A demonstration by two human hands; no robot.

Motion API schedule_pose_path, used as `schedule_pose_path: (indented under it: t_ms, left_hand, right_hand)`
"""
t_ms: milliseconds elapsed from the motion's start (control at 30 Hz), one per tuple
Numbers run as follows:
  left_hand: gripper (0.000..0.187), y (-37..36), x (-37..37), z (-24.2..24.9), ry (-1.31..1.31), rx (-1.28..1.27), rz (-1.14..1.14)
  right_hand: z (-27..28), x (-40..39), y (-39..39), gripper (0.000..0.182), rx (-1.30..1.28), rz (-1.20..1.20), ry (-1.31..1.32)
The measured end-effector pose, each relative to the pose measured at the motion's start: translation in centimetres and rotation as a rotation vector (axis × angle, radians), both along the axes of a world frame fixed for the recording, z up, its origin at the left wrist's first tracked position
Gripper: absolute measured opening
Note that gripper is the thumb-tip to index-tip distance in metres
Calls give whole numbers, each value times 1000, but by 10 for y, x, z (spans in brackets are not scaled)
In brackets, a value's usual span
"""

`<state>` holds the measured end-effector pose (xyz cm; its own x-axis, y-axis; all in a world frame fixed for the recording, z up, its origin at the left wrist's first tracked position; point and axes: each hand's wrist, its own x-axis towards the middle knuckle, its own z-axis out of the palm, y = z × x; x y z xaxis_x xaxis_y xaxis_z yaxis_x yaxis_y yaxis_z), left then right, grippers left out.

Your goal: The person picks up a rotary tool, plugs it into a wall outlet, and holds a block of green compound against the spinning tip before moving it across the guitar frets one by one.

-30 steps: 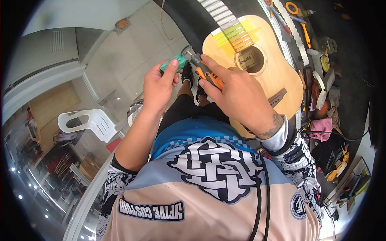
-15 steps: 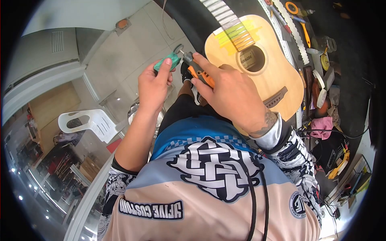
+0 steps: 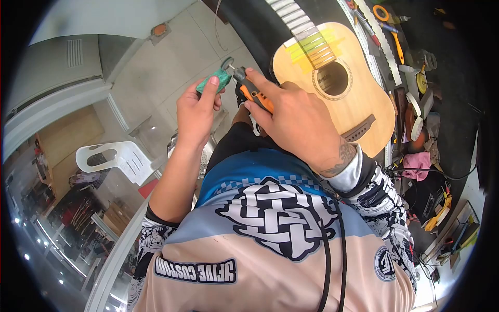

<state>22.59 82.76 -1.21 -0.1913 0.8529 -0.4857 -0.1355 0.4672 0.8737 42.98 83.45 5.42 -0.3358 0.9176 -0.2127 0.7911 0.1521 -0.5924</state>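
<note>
Pinched between the thumb and fingers of my left hand (image 3: 200, 106) is a green block (image 3: 214, 82) with a rough, crumpled surface, perhaps polishing compound. My right hand (image 3: 301, 122) is wrapped round an orange and black rotary tool (image 3: 253, 94), index finger stretched along its top. A thin shaft at the tool's nose carries a small grey disc (image 3: 227, 63), which sits right at the far end of the green block. Beyond my right hand lies an acoustic guitar (image 3: 364, 104), its top marked yellow around the fretboard (image 3: 309, 34). My right hand overlaps the guitar's lower edge in this view.
The dark workbench (image 3: 249, 23) carries the guitar. Along its right side are a long white toothed strip (image 3: 382, 47), an orange-handled brush (image 3: 398, 48), a glass jar (image 3: 427, 60) and a pink cloth (image 3: 416, 165). A white plastic chair (image 3: 122, 158) stands on the left.
The guitar and bench sit slightly further right and lower in view. Both hands, with the green block and rotary tool, have shifted slightly left; both grips stay the same.
</note>
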Motion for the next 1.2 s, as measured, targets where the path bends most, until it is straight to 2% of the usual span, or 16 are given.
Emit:
schedule_pose_path:
  t_ms: [767, 1200]
  left_hand:
    - [34, 16, -12, 2, 19, -17, 1]
    - [35, 22, -8, 0, 27, -14, -51]
  right_hand:
    - [-6, -15, 17, 52, 67, -5, -10]
    - [-7, -10, 19, 52, 21, -21, -34]
